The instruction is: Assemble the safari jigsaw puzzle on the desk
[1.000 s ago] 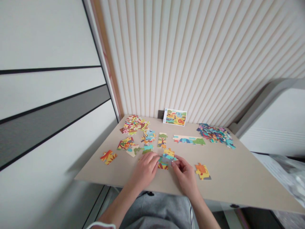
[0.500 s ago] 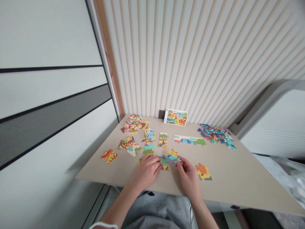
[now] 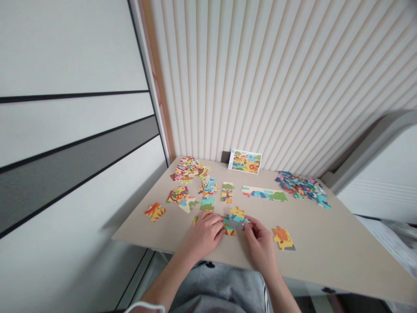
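My right hand point(image 3: 260, 241) is closed, with thumb and fingers pinching the right edge of a puzzle piece in grey and blue point(image 3: 240, 224). That piece lies against a yellow and blue puzzle piece point(image 3: 237, 212). My left hand point(image 3: 208, 232) bends over the table to the left, its fingertips and thumb at the left edge of a green and red-striped puzzle piece point(image 3: 230, 231). Beneath and behind the left fingers are more pieces, partly covered. A green and blue puzzle piece point(image 3: 207, 204) lies just beyond them.
A picture card point(image 3: 245, 161) leans against the ribbed wall. Joined strips, one upright point(image 3: 227, 192) and one long point(image 3: 264, 194), lie mid-table. Loose piles sit back left point(image 3: 188, 168) and back right point(image 3: 302, 188). An orange piece point(image 3: 283, 238) and a red-yellow piece point(image 3: 155, 211) flank my hands.
The whole view has shifted slightly, so everything appears a little farther right. Both hands keep nearly the same place and grip at the puzzle pieces.
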Demonstrator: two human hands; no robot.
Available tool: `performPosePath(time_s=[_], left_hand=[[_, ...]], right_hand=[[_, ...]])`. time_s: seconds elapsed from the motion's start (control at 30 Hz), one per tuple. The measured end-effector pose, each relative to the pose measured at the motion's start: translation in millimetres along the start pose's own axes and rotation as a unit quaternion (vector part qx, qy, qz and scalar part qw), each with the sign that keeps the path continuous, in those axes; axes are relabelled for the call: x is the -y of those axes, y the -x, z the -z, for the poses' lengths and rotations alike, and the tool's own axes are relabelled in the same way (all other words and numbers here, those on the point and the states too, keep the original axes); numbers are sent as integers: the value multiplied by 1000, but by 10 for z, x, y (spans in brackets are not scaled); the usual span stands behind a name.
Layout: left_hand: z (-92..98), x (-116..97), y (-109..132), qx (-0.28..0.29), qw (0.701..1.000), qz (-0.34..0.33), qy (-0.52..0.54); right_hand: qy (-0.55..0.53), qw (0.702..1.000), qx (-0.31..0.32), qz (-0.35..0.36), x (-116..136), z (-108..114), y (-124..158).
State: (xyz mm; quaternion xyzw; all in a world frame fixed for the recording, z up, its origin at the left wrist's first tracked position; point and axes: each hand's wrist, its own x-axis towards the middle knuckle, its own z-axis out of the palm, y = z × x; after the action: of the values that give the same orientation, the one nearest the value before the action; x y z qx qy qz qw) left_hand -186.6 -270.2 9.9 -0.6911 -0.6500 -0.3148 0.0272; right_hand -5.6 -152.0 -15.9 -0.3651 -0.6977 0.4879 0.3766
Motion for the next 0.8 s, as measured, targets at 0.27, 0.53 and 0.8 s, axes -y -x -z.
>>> performPosePath(time_s=[0.27,0.53,0.8], left_hand=[[15,-7,2,12,1000,4,-10],[154,93,11,-29,998,29,-47],[631,1223,171,-42,954,193,-227]], right_hand=[[0,1000,10,1,35,2,14],[4,1000,0,7,26,-2,13],[25,999,20,5,97,-10,43]])
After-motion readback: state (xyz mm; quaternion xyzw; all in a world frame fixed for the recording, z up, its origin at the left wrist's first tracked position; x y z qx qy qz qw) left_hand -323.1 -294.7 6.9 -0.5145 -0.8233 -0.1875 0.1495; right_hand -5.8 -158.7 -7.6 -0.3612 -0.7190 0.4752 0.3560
